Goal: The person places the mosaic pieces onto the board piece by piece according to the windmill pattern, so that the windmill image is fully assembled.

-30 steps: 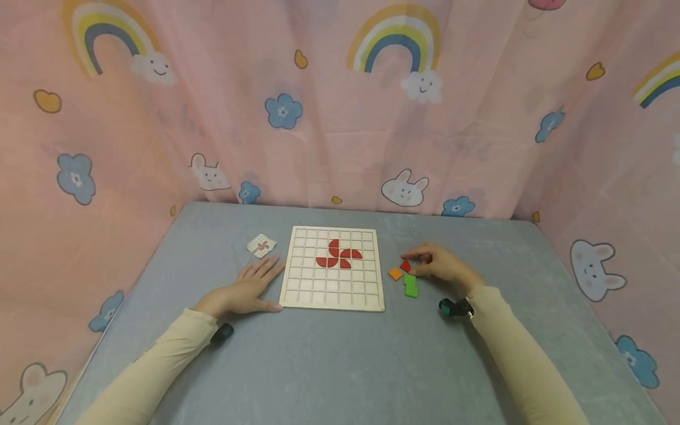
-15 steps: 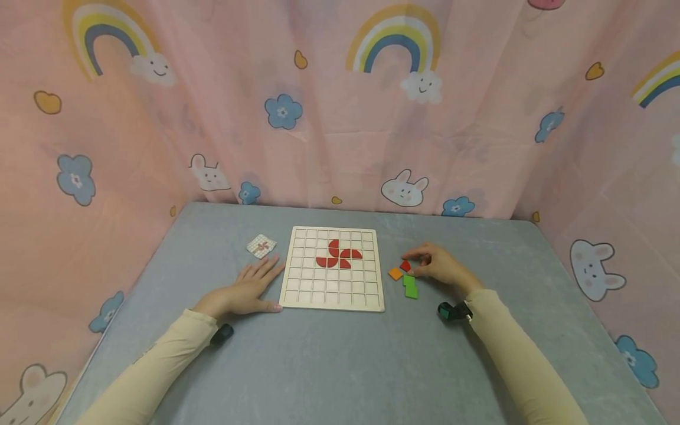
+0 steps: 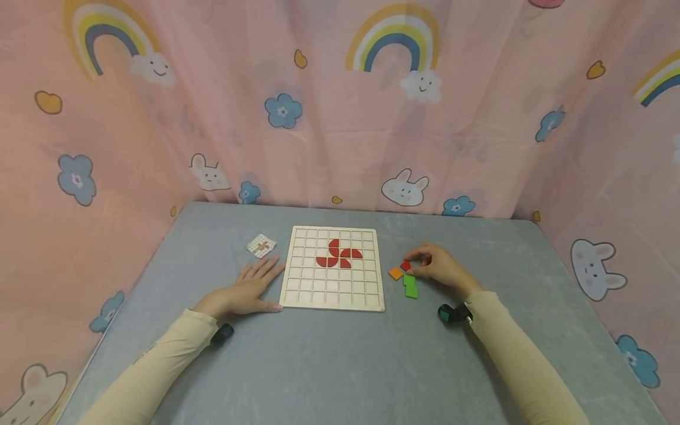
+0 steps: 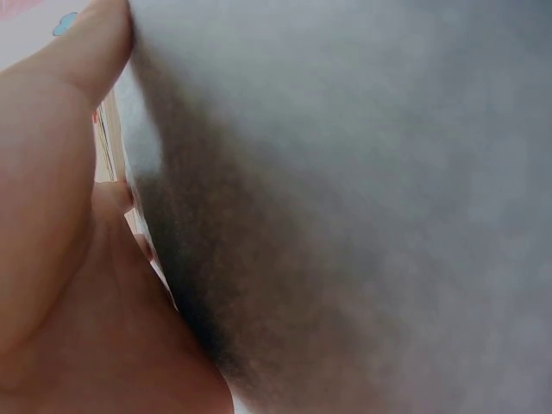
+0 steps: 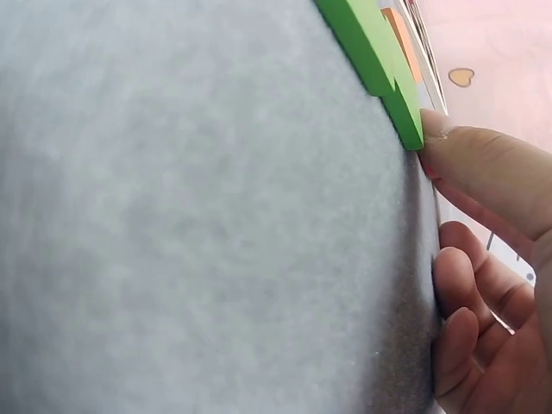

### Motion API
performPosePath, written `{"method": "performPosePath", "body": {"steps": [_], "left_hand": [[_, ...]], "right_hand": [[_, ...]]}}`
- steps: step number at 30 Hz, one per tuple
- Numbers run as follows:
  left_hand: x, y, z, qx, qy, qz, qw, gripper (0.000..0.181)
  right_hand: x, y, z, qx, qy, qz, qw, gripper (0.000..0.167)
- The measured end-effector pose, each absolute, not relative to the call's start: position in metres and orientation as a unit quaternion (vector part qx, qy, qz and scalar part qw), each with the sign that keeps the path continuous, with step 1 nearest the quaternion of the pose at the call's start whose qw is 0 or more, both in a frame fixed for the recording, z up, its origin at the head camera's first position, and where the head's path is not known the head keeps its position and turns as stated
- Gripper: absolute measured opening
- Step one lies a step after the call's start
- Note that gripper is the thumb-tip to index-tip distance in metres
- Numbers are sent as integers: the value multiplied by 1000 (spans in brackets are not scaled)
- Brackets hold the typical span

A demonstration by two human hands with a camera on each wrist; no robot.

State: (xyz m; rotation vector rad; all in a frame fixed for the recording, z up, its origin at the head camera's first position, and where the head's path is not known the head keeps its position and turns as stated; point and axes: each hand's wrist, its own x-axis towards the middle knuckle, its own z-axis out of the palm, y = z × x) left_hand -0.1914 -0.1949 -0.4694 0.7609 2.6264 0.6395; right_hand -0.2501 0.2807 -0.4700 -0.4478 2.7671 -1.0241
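Observation:
In the head view, my right hand (image 3: 438,263) has its thumb and index finger at either side of a small red piece (image 3: 406,265), pinching it on the table. Its other fingers are curled in. Two touching green tiles (image 3: 411,286) lie just below, and an orange square tile (image 3: 395,273) is at their left. The right wrist view shows the thumb beside the end of a green tile (image 5: 362,43). My left hand (image 3: 244,290) lies flat with fingers spread, its fingertips against the left edge of the pale gridded board (image 3: 332,292). Several red quarter-round pieces (image 3: 345,254) form a pinwheel on the board.
A small white card (image 3: 261,245) printed with a grid and red pinwheel lies beyond the left hand. The grey table (image 3: 340,366) backs onto a pink patterned curtain (image 3: 329,153), which also rises along both sides.
My right index finger has drawn in slightly toward the red piece, which has turned a little. The green tiles have shifted slightly. My left hand and the board stay where they were.

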Motion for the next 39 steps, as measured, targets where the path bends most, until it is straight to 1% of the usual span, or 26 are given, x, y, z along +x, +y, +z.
{"method": "performPosePath", "body": {"steps": [11, 24, 31, 39], "left_hand": [[-190, -191, -464, 256, 930, 198, 176, 101], [-191, -192, -466, 258, 929, 193, 182, 102], [-192, -192, -467, 252, 931, 193, 183, 102], [-192, -192, -466, 252, 931, 191, 185, 102]], "right_hand": [[-248, 280, -473, -136, 929, -339, 55, 34], [-239, 273, -470, -108, 933, -343, 30, 36], [-230, 259, -467, -89, 935, -344, 2, 38], [-218, 233, -466, -73, 931, -357, -18, 35]]}}
